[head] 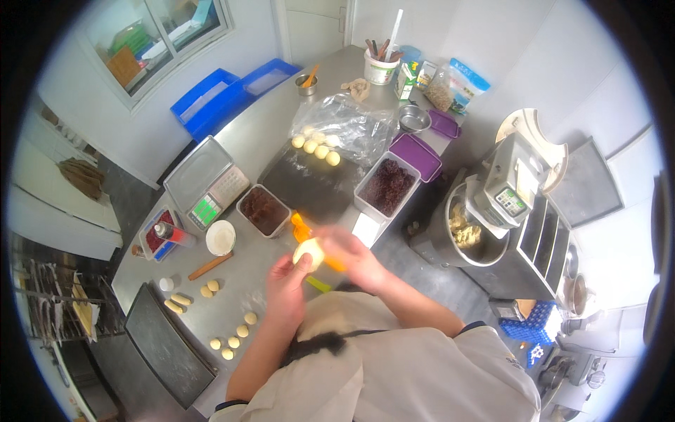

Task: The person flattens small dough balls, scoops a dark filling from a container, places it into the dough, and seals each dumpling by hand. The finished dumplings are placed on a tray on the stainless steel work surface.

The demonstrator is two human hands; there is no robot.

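My left hand holds a flattened, pale yellow piece of dough, thumb on top. My right hand is motion-blurred at the dough's right edge; whether it grips anything cannot be told. An orange plastic tool shows behind and below the hands, partly hidden by them. Beyond my left hand stands a plastic tub of dark brown paste. A larger tub of dark reddish-purple filling is further right. Several small dough balls lie on the steel table left of my left forearm.
Finished-looking round balls sit on a dark tray, partly under clear plastic film. At left are a digital scale, a white bowl, a wooden rolling pin and a dark tray. A mixer stands right.
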